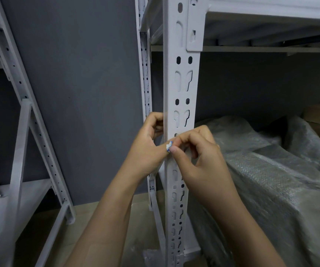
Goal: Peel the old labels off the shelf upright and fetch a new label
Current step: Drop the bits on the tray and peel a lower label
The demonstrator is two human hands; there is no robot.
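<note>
Right hand (197, 151) pinches a crumpled white-and-blue label scrap (168, 147) at the pale grey perforated metal upright (182, 83); left hand (147, 145) fingers curl round its edge.

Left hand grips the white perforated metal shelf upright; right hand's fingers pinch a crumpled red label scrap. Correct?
No: the head view shows the crumpled label scrap white and blue, not red. The left hand does grip the white perforated metal shelf upright, and the right hand pinches the scrap.

Left of the shelf upright (182, 83) sat your left grip (147, 147); before it, your right grip (199, 151); between them, the label scrap (168, 147).
</note>
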